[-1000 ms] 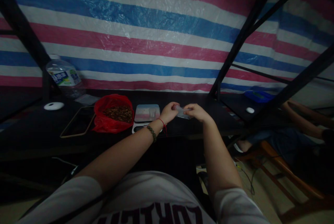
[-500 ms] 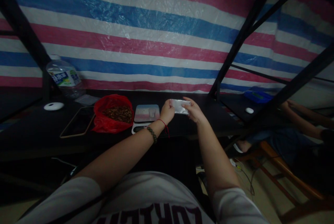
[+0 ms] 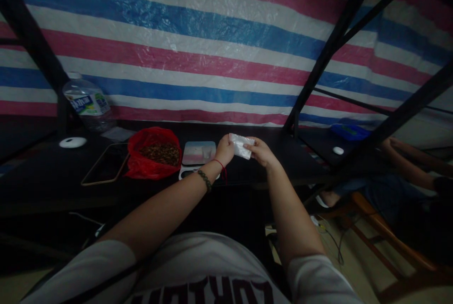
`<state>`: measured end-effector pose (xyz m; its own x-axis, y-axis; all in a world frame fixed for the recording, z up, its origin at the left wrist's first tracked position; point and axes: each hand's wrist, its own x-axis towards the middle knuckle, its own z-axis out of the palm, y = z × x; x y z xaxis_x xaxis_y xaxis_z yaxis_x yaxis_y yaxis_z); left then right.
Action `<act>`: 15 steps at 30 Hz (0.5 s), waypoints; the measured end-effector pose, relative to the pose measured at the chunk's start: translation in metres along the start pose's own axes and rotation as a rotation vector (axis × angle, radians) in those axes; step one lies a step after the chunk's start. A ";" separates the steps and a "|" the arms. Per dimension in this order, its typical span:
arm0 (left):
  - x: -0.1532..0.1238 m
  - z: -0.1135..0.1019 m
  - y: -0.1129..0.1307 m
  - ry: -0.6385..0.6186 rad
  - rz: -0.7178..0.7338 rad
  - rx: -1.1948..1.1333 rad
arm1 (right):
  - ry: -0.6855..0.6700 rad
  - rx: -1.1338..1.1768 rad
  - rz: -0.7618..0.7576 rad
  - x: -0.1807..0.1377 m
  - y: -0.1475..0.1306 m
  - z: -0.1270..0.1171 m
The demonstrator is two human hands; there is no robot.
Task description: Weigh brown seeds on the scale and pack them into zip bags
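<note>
Between my hands is a small clear plastic bag, held above the dark table. My left hand grips its left end with closed fingers. At the right end, my right hand pinches it, thumb on top. Just left of my left hand stands a small digital scale with a little clear cup on its plate. Beside the scale, a red plastic bag lies open, full of small brown pieces that look like beans or seeds.
A phone or tablet lies left of the red bag, with a white computer mouse and a large plastic bottle behind. Black frame posts rise at both sides. On the right are a blue tray and another person's arms.
The small clear bag has tilted, its right end lower, and my right hand has moved slightly left toward my left hand. Both hands still hold it.
</note>
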<state>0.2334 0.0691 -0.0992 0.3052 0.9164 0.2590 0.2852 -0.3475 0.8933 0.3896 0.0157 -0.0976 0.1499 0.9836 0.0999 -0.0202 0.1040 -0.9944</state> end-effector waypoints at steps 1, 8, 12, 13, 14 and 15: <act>0.001 -0.001 0.000 -0.025 -0.010 0.021 | -0.008 -0.036 0.022 0.000 0.000 -0.005; 0.004 0.000 -0.006 -0.254 -0.100 0.222 | 0.364 -0.736 -0.017 0.007 0.018 -0.047; 0.004 0.011 -0.004 -0.268 -0.095 0.311 | 0.426 -1.062 0.091 0.008 0.035 -0.050; 0.003 0.013 -0.002 -0.268 -0.088 0.328 | 0.415 -1.095 0.100 0.008 0.038 -0.049; 0.002 0.014 0.000 -0.266 -0.080 0.343 | 0.397 -1.109 0.088 0.008 0.040 -0.047; 0.001 0.015 0.002 -0.264 -0.068 0.354 | 0.378 -1.108 0.055 0.008 0.040 -0.045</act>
<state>0.2479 0.0663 -0.1024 0.4832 0.8735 0.0602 0.5920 -0.3766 0.7125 0.4348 0.0215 -0.1380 0.4638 0.8570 0.2246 0.8085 -0.3058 -0.5028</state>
